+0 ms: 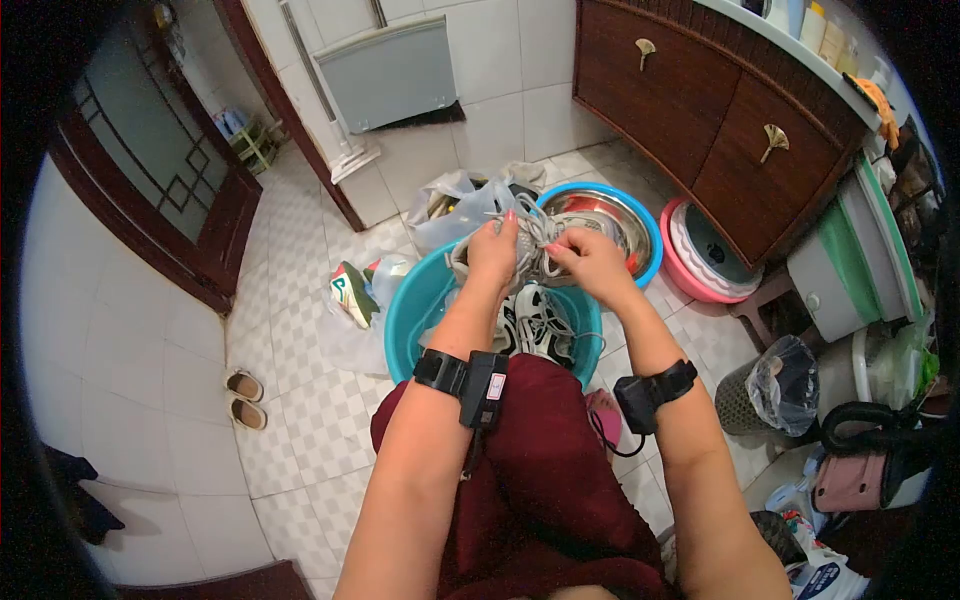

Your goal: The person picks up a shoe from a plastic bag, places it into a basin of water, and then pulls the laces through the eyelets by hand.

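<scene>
A light grey sneaker (530,258) with long loose laces is held up over the teal basin (405,325). My left hand (490,256) is closed around one side of the shoe, thumb on top. The fingers of my right hand (592,264) are pinched together on its shoelace (545,232). Below, inside the basin, lie black-and-white sneakers (545,325) with their laces trailing. Most of the held shoe's underside is hidden by my hands.
Behind the basin stand a blue-rimmed basin (655,255) with a steel bowl (632,222) and a stuffed plastic bag (440,205). Pink basins (690,280) sit under a brown cabinet (690,100). Shoes in a bag (355,295) lie left; a lined bin (770,395) stands right.
</scene>
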The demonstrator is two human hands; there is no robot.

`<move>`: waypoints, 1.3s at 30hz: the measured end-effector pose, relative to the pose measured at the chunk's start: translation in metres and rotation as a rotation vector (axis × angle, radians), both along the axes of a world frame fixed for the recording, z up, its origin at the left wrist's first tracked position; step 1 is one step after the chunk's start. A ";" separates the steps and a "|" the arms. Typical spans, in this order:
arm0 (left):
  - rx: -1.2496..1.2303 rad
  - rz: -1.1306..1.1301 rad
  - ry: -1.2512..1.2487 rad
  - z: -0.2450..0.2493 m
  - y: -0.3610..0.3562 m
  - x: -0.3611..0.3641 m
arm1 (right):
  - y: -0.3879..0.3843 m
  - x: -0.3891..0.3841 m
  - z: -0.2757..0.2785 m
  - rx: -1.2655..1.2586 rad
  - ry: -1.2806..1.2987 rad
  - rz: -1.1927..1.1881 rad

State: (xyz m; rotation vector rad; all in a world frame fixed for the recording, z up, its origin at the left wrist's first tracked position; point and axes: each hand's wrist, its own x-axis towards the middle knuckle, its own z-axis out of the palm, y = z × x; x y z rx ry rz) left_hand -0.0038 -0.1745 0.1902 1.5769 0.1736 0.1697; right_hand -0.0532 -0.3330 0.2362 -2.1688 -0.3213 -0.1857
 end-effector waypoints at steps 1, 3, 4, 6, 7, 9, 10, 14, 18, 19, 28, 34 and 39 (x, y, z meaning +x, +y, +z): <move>-0.008 -0.001 -0.022 0.000 -0.002 0.000 | -0.006 0.006 -0.007 0.159 0.151 0.064; 0.108 0.005 -0.019 0.002 -0.003 -0.003 | -0.015 0.009 -0.013 0.347 0.332 0.174; 0.166 0.008 -0.018 0.005 -0.003 -0.005 | -0.018 0.008 -0.013 0.376 0.363 0.220; 0.178 0.023 -0.030 0.005 -0.003 -0.006 | -0.019 0.010 -0.013 0.324 0.319 0.230; 0.184 0.030 -0.036 0.003 -0.004 -0.006 | -0.020 0.011 -0.015 0.244 0.245 0.191; 0.122 0.014 0.005 -0.003 -0.001 0.000 | -0.019 0.011 -0.016 0.121 0.096 0.071; 0.093 0.006 0.026 -0.007 0.001 0.004 | -0.014 0.010 -0.016 0.078 0.020 -0.009; 0.059 0.034 -0.021 -0.015 0.000 0.008 | 0.005 -0.003 0.001 -0.165 -0.144 -0.065; 0.002 0.044 0.031 -0.008 0.002 0.004 | 0.005 -0.003 -0.002 -0.104 -0.124 -0.007; -0.021 0.023 0.068 -0.002 0.003 0.000 | 0.003 -0.002 -0.005 -0.090 -0.102 0.018; 0.231 0.034 0.027 0.010 -0.006 -0.011 | -0.022 0.010 -0.018 -0.091 0.237 0.229; 0.209 0.033 0.017 0.024 -0.001 -0.020 | -0.019 0.010 -0.019 0.187 0.306 0.112; 0.249 0.023 0.015 0.026 -0.001 -0.019 | -0.011 0.011 -0.026 0.164 0.252 0.023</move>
